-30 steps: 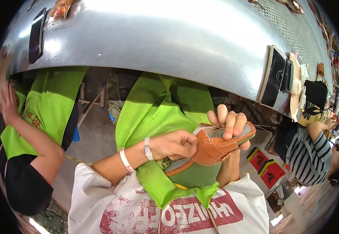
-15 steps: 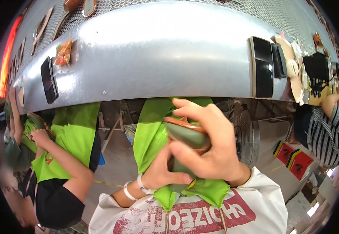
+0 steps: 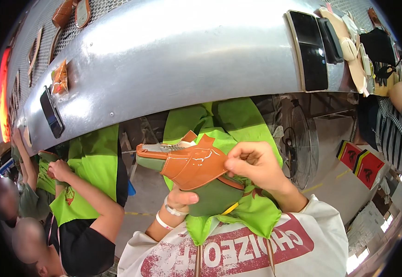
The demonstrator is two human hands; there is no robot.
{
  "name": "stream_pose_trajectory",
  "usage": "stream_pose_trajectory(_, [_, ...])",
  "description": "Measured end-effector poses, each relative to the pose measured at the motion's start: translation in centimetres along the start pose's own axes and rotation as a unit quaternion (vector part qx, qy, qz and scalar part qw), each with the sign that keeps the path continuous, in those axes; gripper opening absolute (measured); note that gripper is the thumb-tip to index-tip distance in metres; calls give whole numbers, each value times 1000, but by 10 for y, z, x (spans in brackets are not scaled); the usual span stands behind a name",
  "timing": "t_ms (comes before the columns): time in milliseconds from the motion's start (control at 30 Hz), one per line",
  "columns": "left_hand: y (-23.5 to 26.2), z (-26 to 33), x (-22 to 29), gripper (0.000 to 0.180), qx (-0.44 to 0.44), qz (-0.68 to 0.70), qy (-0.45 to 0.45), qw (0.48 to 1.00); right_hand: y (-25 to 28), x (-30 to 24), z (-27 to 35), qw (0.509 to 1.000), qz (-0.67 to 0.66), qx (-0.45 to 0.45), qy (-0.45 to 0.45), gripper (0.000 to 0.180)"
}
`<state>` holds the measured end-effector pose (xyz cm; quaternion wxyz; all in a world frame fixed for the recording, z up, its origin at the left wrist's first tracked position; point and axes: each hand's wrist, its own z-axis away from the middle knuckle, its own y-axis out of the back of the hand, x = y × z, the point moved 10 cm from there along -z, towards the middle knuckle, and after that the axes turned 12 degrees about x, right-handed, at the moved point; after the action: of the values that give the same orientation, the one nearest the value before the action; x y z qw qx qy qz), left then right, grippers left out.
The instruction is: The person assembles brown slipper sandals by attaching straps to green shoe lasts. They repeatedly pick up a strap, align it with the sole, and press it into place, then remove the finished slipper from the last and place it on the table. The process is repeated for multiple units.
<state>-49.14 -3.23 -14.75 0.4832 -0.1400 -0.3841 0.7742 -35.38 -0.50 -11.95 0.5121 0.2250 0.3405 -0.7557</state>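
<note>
Over my lap, a green shoe last (image 3: pixel 212 198) lies on its side with a glossy brown leather shoe upper (image 3: pixel 194 167) fitted over it. The toe end points left, and the upper's pale inner edge shows there. My left hand (image 3: pixel 182 199) grips the last from below and left, thumb against it, other fingers hidden behind. At the right end of the upper, my right hand (image 3: pixel 256 167) pinches its brown edge between thumb and forefinger. A yellow mark (image 3: pixel 230 208) shows low on the last. Beneath spreads my bright green apron (image 3: pixel 244 124).
A shiny metal bench (image 3: pixel 182 60) curves ahead, with a phone (image 3: pixel 52 113) and an orange packet (image 3: pixel 60 78) left, black-screened devices (image 3: pixel 308 51) right. Behind it runs a mesh belt (image 3: pixel 104 11) carrying shoe parts. A co-worker (image 3: pixel 83 198) sits at left; a floor fan (image 3: pixel 300 145) stands right.
The last has turned from toe-up between both hands to lying sideways, toe left, with the brown upper facing up. My right hand has moved from wrapping the last to pinching the upper's edge.
</note>
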Motion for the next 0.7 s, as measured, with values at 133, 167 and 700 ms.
stream_pose_trajectory(133, [6, 2, 1, 94, -15, -9, -27, 999, -3, 1, -2, 1000, 6, 13, 27, 20])
stream_pose_trajectory(167, [9, 3, 3, 96, -26, -35, -60, 997, -5, 5, -2, 999, 7, 15, 36, 20])
stream_pose_trajectory(700, [25, -22, 29, 106, -70, -189, -56, 978, -14, -17, 2, 966, 118, -49, 227, 68])
